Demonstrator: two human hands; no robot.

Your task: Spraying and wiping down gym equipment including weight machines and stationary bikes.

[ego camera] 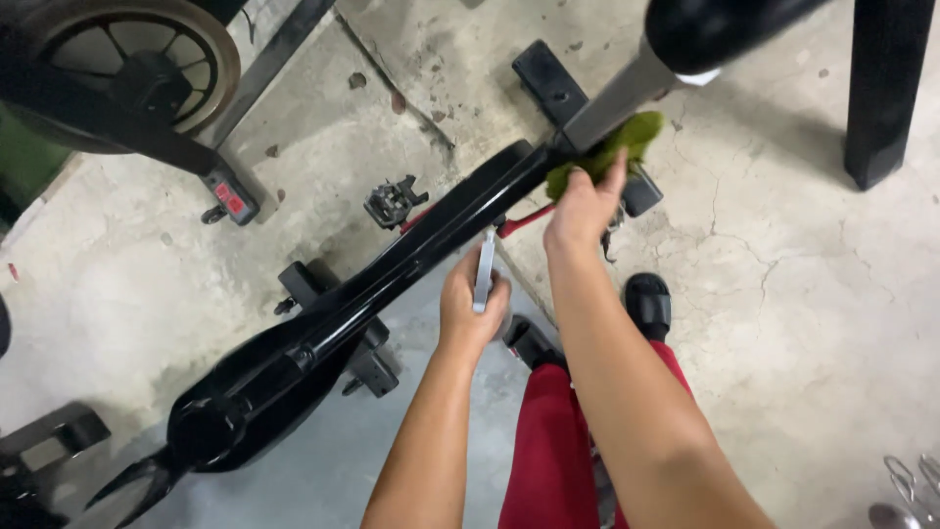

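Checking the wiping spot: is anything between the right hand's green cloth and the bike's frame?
Nothing visible. The right hand presses the green cloth directly onto the black frame beside the grey post.

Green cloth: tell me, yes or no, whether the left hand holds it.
No: the right hand presses the green cloth against the bike frame; the left hand grips a grey bar.

Gym or workshop: exercise bikes (323, 333), cracked concrete floor (783, 294).

- A second exercise bike's flywheel (137, 64) is standing far up-left of the grip.
- A loose pedal (394, 201) is lying just left of it.
- Metal utensils (906, 485) are lying far down-right.
- A black post (886, 93) is standing far right.
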